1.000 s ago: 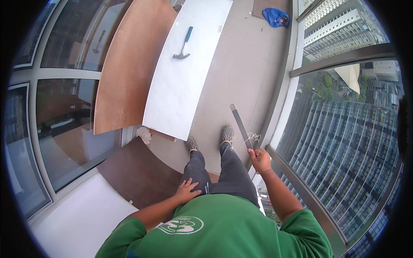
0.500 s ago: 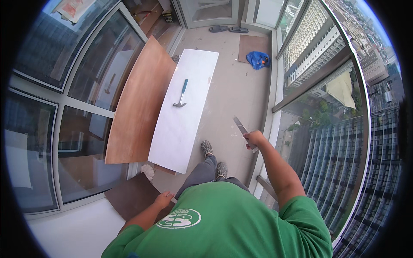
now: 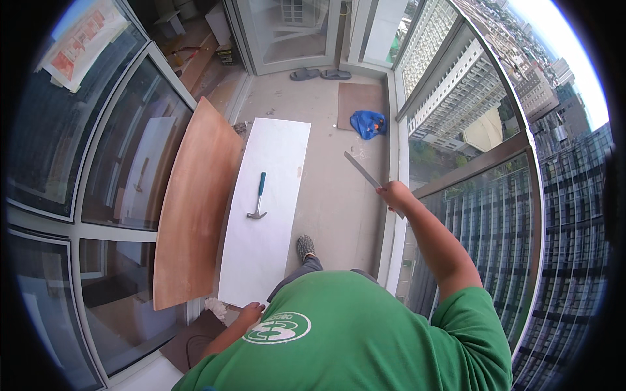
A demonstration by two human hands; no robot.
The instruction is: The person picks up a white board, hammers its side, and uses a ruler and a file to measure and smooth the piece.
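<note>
My right hand [image 3: 396, 197] is closed around a long, flat grey metal strip [image 3: 364, 169], out to the right near the window ledge. One end of the strip points far and left; a short piece sticks out behind the hand. My left hand [image 3: 248, 316] is low beside my shirt, near the close end of a white board [image 3: 277, 163]. Its fingers are curled, and whatever they may hold is too small to make out. A claw hammer [image 3: 260, 196] with a teal handle lies on the white board, its head toward me.
A brown wooden panel [image 3: 195, 208] leans along the glass doors on the left. At the far right a blue plastic bag [image 3: 368, 124] sits by a brown sheet [image 3: 355, 101]. Grey slippers [image 3: 319, 74] lie near the far door. Tall windows [image 3: 469, 202] line the right side.
I have moved forward, so the boards and hammer appear lower. The metal strip stays in my right hand, its angle changed and more edge-on. My left hand stays low by my side.
</note>
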